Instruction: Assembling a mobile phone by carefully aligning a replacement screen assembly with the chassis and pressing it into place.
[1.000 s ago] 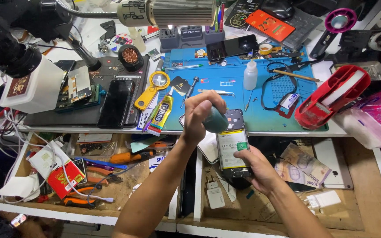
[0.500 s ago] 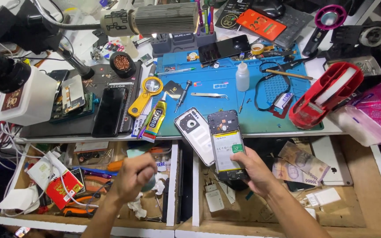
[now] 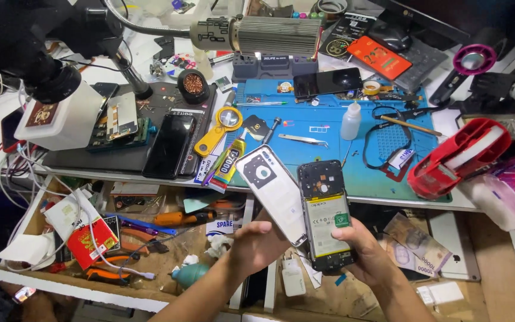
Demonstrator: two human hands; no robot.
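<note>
Right hand (image 3: 368,253) grip pinching opened black phone body (image 3: 327,214), battery and board exposed. Left hand (image 3: 257,241) grip closed on white plastic back cover (image 3: 272,191), just left of the phone. Step: cover off, interior inspection; next calls for steady alignment. Beyond the phone, blue silicone mat (image 3: 323,146) on the surface.

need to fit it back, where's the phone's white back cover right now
Head view, centre: the white back cover is in the left hand, beside the open phone.
</note>
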